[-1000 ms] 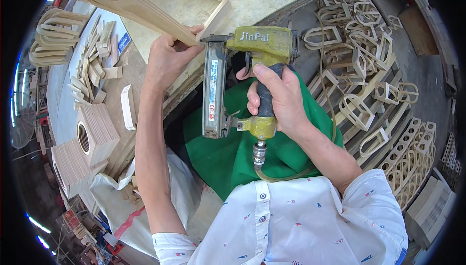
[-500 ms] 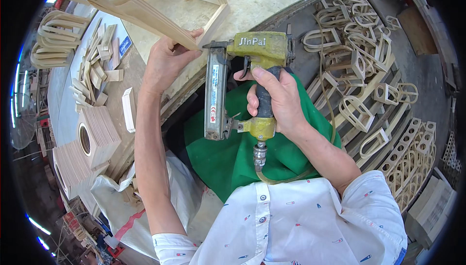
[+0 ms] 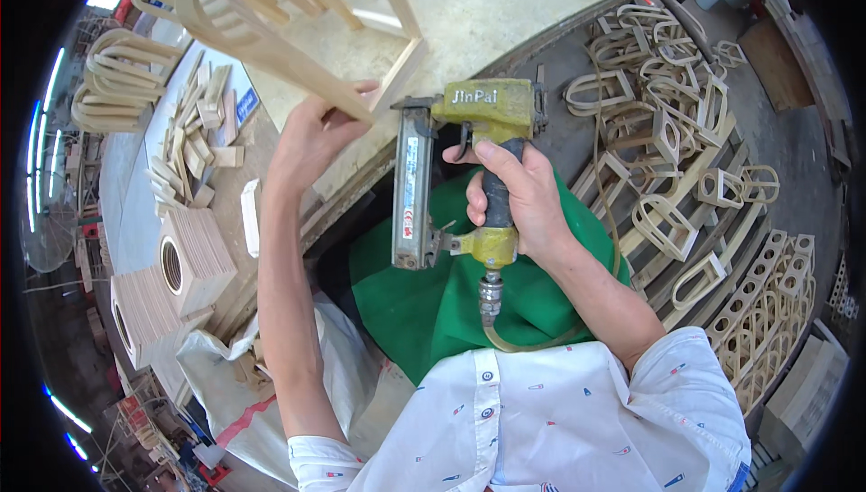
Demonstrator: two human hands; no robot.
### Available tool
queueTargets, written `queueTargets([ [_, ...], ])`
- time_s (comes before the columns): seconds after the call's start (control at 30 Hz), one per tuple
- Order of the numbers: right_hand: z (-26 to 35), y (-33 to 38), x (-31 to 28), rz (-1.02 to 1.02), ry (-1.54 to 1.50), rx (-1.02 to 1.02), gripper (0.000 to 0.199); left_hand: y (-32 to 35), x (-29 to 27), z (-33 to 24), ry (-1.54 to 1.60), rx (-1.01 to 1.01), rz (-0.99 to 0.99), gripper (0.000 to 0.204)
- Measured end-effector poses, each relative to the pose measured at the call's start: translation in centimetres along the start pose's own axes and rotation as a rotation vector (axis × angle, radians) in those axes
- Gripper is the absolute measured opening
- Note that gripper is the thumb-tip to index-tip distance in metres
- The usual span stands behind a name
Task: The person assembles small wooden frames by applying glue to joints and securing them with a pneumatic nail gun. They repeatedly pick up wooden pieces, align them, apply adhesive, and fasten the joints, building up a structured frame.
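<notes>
My right hand grips the black handle of a yellow pneumatic nail gun, whose long magazine hangs down on the left and whose hose leaves from below. The gun's nose points at the end of a light wooden frame. My left hand holds that frame by its lower rail, lifted over the pale worktable. A green cloth covers my lap under the gun.
Several curved wooden frames lie heaped on the floor to the right. Small wood blocks and stacks of square boards with round holes sit on the left. Bent arches rest at far left. A white sack lies below.
The wooden frame and my left hand have shifted slightly up and left. The nail gun stays almost where it was, near the frame's end.
</notes>
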State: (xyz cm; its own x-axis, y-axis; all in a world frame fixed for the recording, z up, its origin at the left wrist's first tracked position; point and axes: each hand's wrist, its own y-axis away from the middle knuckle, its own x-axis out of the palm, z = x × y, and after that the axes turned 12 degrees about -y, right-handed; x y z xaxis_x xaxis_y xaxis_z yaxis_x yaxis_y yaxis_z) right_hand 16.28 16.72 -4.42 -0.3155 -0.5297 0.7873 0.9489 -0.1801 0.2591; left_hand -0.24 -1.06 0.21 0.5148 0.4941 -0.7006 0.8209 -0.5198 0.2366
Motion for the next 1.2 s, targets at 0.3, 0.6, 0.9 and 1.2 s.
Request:
queueTargets([
  [0.3,5.0,-2.9,-1.4,-0.029,0.037,-0.094,0.032,-7.4,-0.6,0.3,0.118,0.279,0.028,0.056],
  [0.6,6.2,-4.2,-1.3,-0.024,0.127,-0.07,0.031,-9.0,0.5,0.2,0.123,0.336,0.163,0.06],
  [0.9,5.7,-4.9,-0.9,-0.009,0.1,-0.079,0.024,-9.0,0.6,0.4,0.204,0.321,0.163,0.062],
  [1.2,5.6,-4.6,-0.3,0.022,0.212,-0.083,0.029,-9.3,0.5,0.9,0.163,0.324,0.179,0.063],
])
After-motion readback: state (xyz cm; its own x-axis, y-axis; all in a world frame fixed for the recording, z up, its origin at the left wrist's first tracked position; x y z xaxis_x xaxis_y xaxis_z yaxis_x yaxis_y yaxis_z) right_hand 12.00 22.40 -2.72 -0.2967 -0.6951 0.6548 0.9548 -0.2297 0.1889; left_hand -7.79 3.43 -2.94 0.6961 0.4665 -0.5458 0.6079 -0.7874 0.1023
